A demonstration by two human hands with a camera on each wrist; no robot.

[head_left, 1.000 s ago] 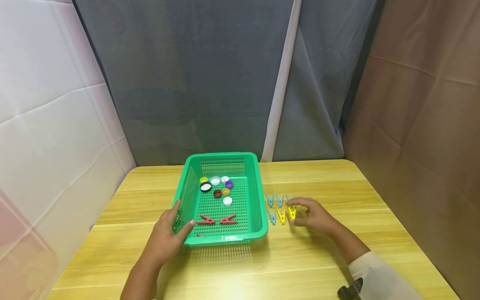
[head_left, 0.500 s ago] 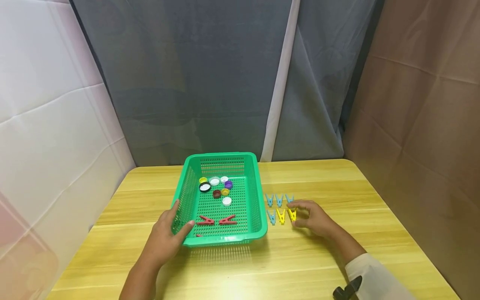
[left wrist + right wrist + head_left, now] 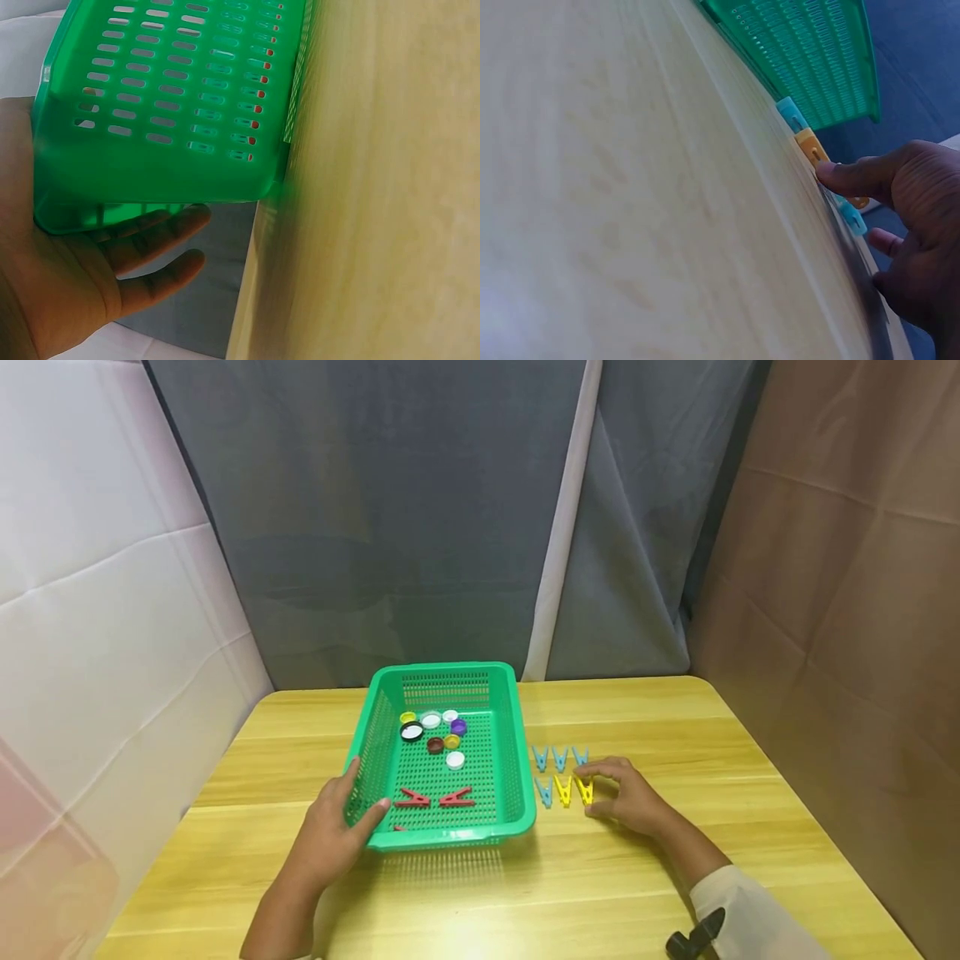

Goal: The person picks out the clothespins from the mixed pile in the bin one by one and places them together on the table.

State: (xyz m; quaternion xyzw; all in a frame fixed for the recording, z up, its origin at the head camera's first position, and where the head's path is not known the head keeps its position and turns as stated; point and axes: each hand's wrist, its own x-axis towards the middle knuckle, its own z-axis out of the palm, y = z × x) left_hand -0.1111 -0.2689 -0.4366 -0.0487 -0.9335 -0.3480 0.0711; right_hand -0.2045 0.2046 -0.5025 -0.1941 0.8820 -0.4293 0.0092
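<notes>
My left hand (image 3: 327,832) holds the near left corner of a green plastic basket (image 3: 461,837), thumb over the rim and the other fingers along the outside. In the left wrist view, fingers (image 3: 161,289) extend beside the basket wall (image 3: 135,169). My right hand (image 3: 630,797) pinches a yellow clothespin (image 3: 585,791) lengthwise on the table, index finger at its far end and thumb at its near end. Left of it lies a second yellow clothespin (image 3: 562,792), then a blue clothespin (image 3: 544,792). Behind them is a row of blue clothespins (image 3: 560,759).
Inside the basket, red clothespins (image 3: 457,797) lie near the front and several bottle caps (image 3: 455,761) in white, purple, brown, yellow and black sit farther back. The wooden table (image 3: 637,893) ends at a grey curtain (image 3: 420,527), with cloth walls on both sides.
The right hand's thumb and index finger have settled closer around the yellow clothespin, the forearm shifting slightly left. The left hand, basket and other clothespins stay in place.
</notes>
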